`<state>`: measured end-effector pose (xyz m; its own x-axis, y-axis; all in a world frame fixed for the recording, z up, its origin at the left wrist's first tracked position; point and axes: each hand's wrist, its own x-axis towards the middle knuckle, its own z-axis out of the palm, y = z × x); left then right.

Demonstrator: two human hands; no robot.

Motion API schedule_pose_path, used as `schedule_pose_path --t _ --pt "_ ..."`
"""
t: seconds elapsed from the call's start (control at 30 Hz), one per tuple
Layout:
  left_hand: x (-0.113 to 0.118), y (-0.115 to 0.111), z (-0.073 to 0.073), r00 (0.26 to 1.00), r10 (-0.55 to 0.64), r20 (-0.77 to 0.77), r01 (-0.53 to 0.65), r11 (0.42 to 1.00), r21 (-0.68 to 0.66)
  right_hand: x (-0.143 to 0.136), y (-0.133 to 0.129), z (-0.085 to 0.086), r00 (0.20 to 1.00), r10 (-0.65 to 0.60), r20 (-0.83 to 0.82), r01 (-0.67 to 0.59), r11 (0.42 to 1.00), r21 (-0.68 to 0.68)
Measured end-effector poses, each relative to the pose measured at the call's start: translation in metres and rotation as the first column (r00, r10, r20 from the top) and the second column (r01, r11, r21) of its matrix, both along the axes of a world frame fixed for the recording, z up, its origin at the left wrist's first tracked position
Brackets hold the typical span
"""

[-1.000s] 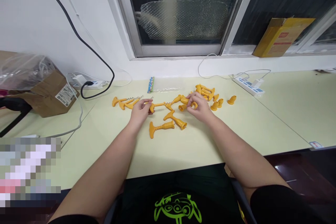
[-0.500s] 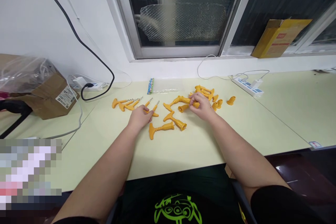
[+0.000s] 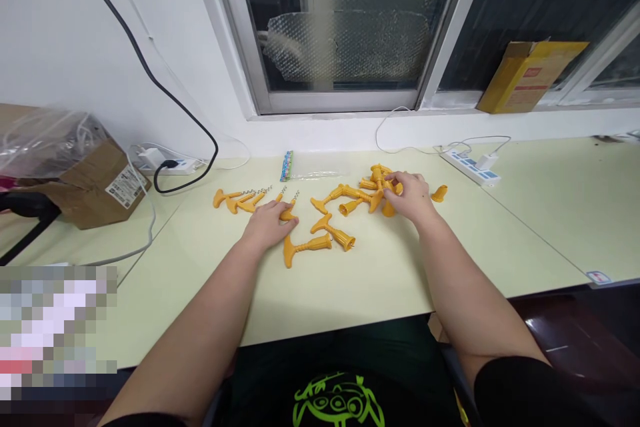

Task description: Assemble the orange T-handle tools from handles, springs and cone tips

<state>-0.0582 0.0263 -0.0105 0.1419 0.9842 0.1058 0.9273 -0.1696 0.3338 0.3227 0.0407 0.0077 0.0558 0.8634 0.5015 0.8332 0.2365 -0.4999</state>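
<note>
My left hand (image 3: 267, 223) is closed over the handle of a yellow T-handled corkscrew (image 3: 287, 215), its metal spiral pointing away from me. To its left several bare corkscrews (image 3: 233, 203) lie in a row. Among the pile on the right, my right hand (image 3: 410, 195) has its fingers curled in at yellow plastic parts; what they grip is partly hidden. A yellow sleeve (image 3: 389, 209) shows just under it. Between my hands lie corkscrews with sleeves over their spirals, among them a near one (image 3: 307, 245) and another beside it (image 3: 334, 232).
A clear plastic bag (image 3: 320, 165) with a coloured header lies at the back. One loose sleeve (image 3: 439, 193) sits right of my right hand. Power strips stand at the right (image 3: 470, 168) and left (image 3: 183, 165); a cardboard box (image 3: 100, 180) is far left.
My right hand has moved right, onto the right side of the pile, uncovering a corkscrew handle. My left hand has shifted slightly, its fingers lying further over the corkscrew handle.
</note>
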Motion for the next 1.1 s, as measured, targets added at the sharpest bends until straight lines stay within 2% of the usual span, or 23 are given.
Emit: schedule_pose_path --t 0.13,0.27,0.37,0.5,0.67,0.8,1.0,1.1 --pt "-0.007 0.006 -0.003 0.998 0.059 0.007 -0.059 0.998 -0.021 0.003 0.000 0.004 1.000 0.005 -0.028 -0.006 0.999 -0.045" --pt "-0.016 0.013 -0.007 0.995 0.090 0.048 -0.089 0.996 -0.032 0.000 -0.002 0.003 0.992 0.122 -0.020 -0.122 0.992 -0.033" --pt "-0.023 0.019 -0.010 0.992 0.106 0.061 -0.105 0.994 -0.023 -0.002 -0.001 -0.002 0.984 0.173 0.035 -0.169 0.982 -0.087" --pt "-0.030 0.024 -0.012 0.991 0.104 0.082 -0.104 0.995 -0.005 0.002 0.001 -0.005 0.989 0.138 0.061 -0.129 0.981 -0.144" --pt "-0.030 0.026 -0.013 0.988 0.111 0.110 -0.116 0.993 0.036 0.006 -0.001 0.002 0.993 0.111 0.043 -0.104 0.985 -0.138" --pt "-0.026 0.024 -0.013 0.992 0.051 0.111 -0.064 0.990 0.125 0.008 -0.005 0.006 0.994 0.092 0.057 -0.076 0.968 -0.240" --pt "-0.022 0.025 -0.016 0.994 -0.015 0.105 -0.001 0.987 0.158 0.021 0.000 0.004 0.995 -0.044 0.094 0.074 0.938 -0.339" --pt "-0.023 0.026 -0.017 0.994 -0.018 0.105 0.000 0.986 0.168 0.030 0.005 0.004 0.983 -0.141 0.113 0.176 0.894 -0.413"
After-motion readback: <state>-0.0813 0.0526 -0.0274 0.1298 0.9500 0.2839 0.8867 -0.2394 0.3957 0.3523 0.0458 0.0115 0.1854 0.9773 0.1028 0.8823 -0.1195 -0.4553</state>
